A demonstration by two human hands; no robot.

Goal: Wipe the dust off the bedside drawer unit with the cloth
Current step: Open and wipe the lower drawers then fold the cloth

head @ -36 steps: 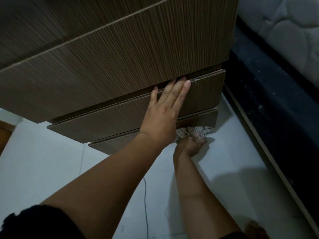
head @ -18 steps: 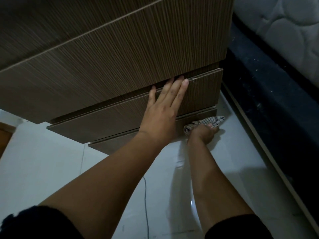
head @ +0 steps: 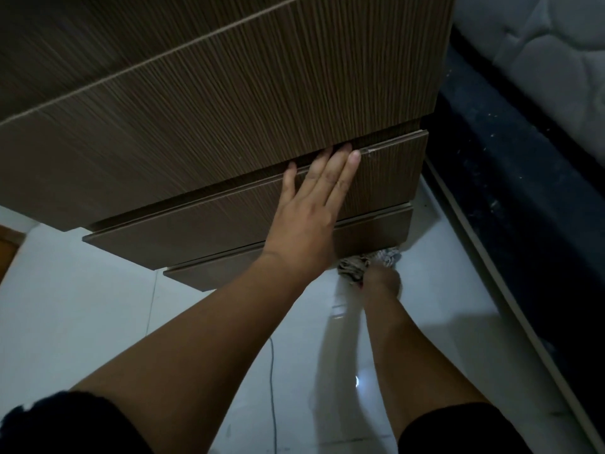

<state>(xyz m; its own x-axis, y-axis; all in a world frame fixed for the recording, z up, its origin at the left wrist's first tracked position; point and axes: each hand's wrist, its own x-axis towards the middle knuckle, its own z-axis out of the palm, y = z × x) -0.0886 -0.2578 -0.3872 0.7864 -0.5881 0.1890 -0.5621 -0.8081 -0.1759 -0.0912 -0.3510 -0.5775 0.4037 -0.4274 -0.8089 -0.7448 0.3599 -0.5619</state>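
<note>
Your fingers (head: pixel 334 168) lie flat and spread on the dark brown striped wooden bedside drawer unit (head: pixel 229 126), left hand (head: pixel 304 224) bracing it. Your right hand (head: pixel 381 280) bunches the soft checked cloth (head: pixel 357 267) at the unit's base. Limp and light, it likely wipes best gripped in a wad.

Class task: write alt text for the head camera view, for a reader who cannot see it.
Seen from above, a person's right hand presses a crumpled cloth against the bottom front edge of a brown wood-grain bedside drawer unit. Their left hand lies flat on the middle drawer front, above a pale tiled floor; a mattress is at right.
</note>
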